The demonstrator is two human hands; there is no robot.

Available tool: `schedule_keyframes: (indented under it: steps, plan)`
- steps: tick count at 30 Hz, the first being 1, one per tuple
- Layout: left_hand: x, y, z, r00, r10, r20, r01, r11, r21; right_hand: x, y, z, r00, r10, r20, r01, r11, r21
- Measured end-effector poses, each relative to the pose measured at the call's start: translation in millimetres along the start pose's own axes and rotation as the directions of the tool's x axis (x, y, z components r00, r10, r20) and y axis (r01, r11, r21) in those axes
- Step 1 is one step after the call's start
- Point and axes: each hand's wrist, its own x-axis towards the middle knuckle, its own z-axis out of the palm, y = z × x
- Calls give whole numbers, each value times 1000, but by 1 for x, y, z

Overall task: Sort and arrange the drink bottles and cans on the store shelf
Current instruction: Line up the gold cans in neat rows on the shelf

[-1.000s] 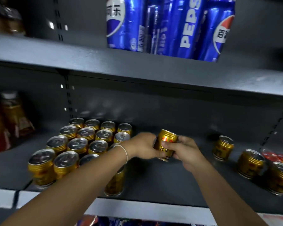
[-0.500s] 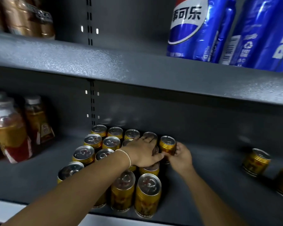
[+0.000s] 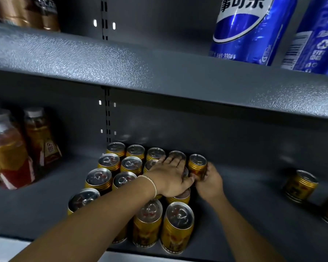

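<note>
Several gold cans (image 3: 177, 225) with silver lids stand upright in rows on the lower grey shelf (image 3: 254, 214). At the back right corner of that block stands one more gold can (image 3: 197, 165). My right hand (image 3: 209, 183) grips it from the right and from below. My left hand (image 3: 169, 175) lies flat with straight fingers across the lids of the cans just left of it, its thumb next to the gripped can. Two loose gold cans (image 3: 300, 185) stand apart at the far right.
Blue Pepsi cans (image 3: 248, 33) stand on the upper shelf (image 3: 121, 61) at the right, brown bottles (image 3: 25, 12) at its left. Tea bottles (image 3: 9, 156) with white caps fill the lower shelf's left end. Bare shelf lies between the can block and the loose cans.
My hands carried the gold can from mid-air to the back right of the block and set it upright there. My left hand let go and flattened on the neighbouring lids. The view shifted left.
</note>
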Motion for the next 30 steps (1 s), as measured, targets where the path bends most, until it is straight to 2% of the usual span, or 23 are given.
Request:
schedule_keyframes:
  steps: [9, 12, 15, 17, 21, 26, 30]
  plan:
    - [-5, 4, -4, 1000, -2, -3, 2, 1000, 6, 4, 3, -3, 1000, 6, 15, -5, 995, -95]
    - [-4, 7, -12, 1000, -24, 20, 23, 1000, 12, 6, 9, -10, 997, 30, 71, -28, 999, -31]
    - [1, 18, -25, 996, -78, 52, 77, 997, 17, 5, 16, -30, 998, 59, 30, -58, 998, -26]
    - [7, 32, -32, 997, -76, 15, 76, 997, 8, 4, 20, -51, 998, 59, -15, -59, 998, -23]
    - [24, 80, -36, 997, 8, -81, -7, 1000, 12, -6, 25, -106, 998, -27, -62, 19, 992, -125]
    - [49, 154, -19, 990, 123, -76, -126, 991, -39, -23, 41, -180, 989, -77, -126, 43, 967, -250]
    - [65, 218, -3, 981, 185, -59, -189, 979, -82, -39, 58, -244, 962, -155, -224, 43, 899, -437]
